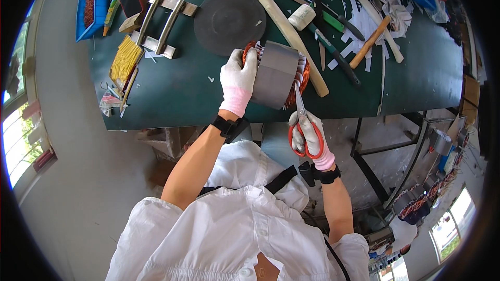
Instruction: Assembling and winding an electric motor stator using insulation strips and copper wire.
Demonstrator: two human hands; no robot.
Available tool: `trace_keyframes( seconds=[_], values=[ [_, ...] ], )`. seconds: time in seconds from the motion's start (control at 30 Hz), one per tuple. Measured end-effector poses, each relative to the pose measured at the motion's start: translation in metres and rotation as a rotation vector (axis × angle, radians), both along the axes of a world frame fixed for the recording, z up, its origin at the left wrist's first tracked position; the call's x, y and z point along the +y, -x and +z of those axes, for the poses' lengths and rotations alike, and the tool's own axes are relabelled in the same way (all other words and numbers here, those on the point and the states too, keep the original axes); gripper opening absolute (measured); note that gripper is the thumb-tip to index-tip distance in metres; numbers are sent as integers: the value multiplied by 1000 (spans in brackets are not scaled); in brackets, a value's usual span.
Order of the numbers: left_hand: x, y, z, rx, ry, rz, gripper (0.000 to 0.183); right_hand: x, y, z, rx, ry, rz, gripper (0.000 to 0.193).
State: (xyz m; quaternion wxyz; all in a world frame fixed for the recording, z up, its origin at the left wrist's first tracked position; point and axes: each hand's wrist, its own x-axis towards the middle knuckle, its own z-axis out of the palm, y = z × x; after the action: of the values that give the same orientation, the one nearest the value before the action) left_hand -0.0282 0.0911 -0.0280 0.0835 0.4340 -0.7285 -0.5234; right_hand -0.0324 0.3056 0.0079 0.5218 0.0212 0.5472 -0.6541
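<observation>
One gloved left hand (pixel 238 80) pinches the nine o'clock end of the grey cylindrical core (pixel 276 75), fingers and thumb curled over its rim, likely to steady it on its side near the six o'clock edge of the green table (pixel 172 88). At five o'clock from the core, the gloved right hand (pixel 314 138) is wrapped round the red-handled scissors (pixel 300 110), probably angled so — tips toward twelve — to meet the copper windings (pixel 306 75), while the dark disc (pixel 229 21) at eleven and wooden bar (pixel 292 41) at one sit just beyond, seemingly within reach.
</observation>
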Motion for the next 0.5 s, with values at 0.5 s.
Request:
trace_keyframes(
  seconds=[0.5],
  values=[
    [1,0,5,-39,-97,31,24,-2,26,17,-343,125,-96,43]
  ],
)
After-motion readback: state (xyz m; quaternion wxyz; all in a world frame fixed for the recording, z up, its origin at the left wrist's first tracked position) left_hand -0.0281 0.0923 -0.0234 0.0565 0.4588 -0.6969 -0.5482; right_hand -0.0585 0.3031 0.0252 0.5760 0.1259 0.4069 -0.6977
